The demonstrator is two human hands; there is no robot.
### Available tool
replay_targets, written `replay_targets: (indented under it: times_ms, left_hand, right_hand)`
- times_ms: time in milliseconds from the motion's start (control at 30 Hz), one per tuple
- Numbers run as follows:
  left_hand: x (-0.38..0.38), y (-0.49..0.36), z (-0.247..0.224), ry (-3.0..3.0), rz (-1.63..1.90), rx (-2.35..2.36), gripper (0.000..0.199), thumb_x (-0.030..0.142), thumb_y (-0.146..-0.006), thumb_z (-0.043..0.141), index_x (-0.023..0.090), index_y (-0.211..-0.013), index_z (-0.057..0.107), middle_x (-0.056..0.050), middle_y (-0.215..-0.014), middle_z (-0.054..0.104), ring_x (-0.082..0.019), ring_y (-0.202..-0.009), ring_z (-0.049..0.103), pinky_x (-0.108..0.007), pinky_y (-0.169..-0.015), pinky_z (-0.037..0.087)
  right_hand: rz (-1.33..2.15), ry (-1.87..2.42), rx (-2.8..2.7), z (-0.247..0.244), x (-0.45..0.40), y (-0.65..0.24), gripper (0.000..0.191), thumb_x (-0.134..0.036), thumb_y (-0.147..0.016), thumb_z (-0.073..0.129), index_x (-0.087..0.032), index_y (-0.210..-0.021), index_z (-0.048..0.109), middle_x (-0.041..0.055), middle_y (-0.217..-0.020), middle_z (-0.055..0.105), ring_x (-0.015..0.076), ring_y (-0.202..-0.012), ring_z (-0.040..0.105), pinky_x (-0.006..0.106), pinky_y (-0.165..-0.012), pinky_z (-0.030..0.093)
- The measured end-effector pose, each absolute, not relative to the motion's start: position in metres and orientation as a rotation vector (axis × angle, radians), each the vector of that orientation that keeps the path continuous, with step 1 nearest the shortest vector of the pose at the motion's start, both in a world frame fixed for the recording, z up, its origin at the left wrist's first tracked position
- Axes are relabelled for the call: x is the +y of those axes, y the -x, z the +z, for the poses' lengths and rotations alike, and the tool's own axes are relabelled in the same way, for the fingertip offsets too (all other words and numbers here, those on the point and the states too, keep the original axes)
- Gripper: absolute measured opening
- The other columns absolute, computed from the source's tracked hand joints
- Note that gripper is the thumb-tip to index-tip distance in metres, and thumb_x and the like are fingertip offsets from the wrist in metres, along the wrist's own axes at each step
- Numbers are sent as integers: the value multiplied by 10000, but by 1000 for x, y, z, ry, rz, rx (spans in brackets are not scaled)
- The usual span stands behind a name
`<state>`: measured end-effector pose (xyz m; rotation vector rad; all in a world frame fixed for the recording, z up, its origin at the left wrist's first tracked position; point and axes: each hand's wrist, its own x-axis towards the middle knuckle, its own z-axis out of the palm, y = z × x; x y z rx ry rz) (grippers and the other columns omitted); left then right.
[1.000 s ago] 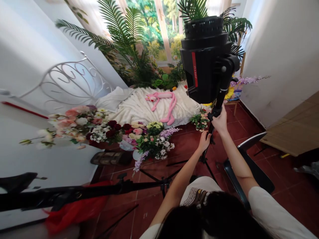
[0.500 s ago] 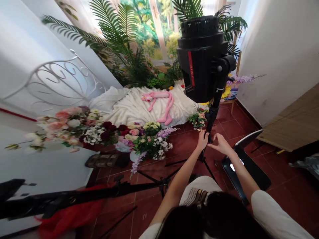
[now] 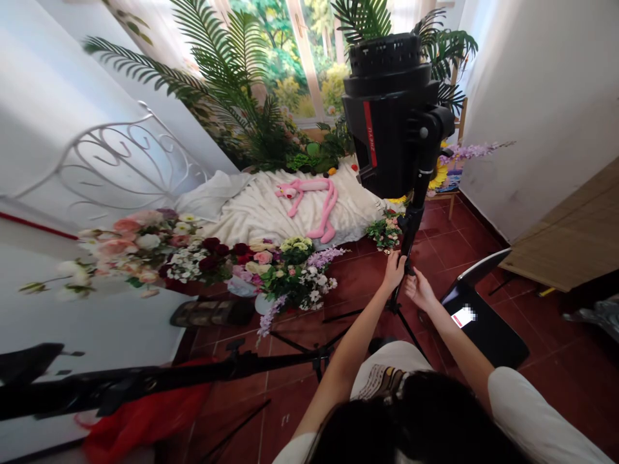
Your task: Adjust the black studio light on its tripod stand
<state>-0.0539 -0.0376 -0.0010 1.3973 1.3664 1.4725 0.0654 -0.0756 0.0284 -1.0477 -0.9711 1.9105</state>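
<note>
A black studio light with a red stripe is mounted on top of a black light stand. My left hand is wrapped around the stand's pole below the light. Just to the right of it, my right hand is closed with its fingertips at a small dark knob on the pole; the fingers partly hide this knob. The stand's legs spread over the floor beneath my hands.
A pink plush toy lies on a white blanket. Artificial flowers stand before it. A black chair with a lit phone is on the right. Another black stand pole crosses the lower left above the red tiled floor.
My right hand has turned, and its fingers, which were arched beside the pole, are now curled in at the knob. My left hand stays on the pole.
</note>
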Motion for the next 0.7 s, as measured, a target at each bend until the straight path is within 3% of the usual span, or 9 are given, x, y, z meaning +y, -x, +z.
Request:
replay_targets:
  times_ms: [133,233,333,433,700]
  left_hand:
    - [-38,54,-1,-1396,1466,1372,301,451,-987,462,198,-1000,625,-80,-1031,623,-205,-1065,570,-383,-1053,434]
    - [-38,54,-1,-1390,1453,1388,318,464,-983,465,193,-1018,627,-90,-1058,622,-214,-1083,571,-393,-1057,431]
    - [-38,54,-1,-1391,1449,1389,333,479,-979,472,191,-1031,630,-97,-1080,626,-220,-1114,570,-397,-1072,424]
    - [-38,54,0,-1386,1447,1388,341,489,-980,471,194,-1033,633,-91,-1079,631,-213,-1106,577,-386,-1071,429]
    - [-41,54,5,-1396,1447,1365,364,513,-979,464,199,-1052,632,-95,-1083,648,-219,-1111,582,-403,-1072,432]
  right_hand:
    - [2024,870,-807,31,-78,-63,541,-607,-913,510,-248,-604,248,-85,-457,194,99,-397,167,217,-383,242]
    - [2026,1108,-946,32,-78,-70,564,-719,-892,450,-254,-612,295,-83,-455,239,96,-392,168,225,-384,189]
    - [1640,1463,-1273,34,-78,-78,610,-827,-839,397,-256,-626,365,-49,-483,366,122,-432,317,252,-448,262]
    - [1096,1525,-1632,40,-78,-86,585,-802,-841,440,-249,-661,375,-27,-570,471,161,-572,474,271,-592,354]
    - [566,1596,-2241,55,-69,-92,395,-560,-978,413,-235,-778,513,14,-668,617,180,-611,587,260,-565,269]
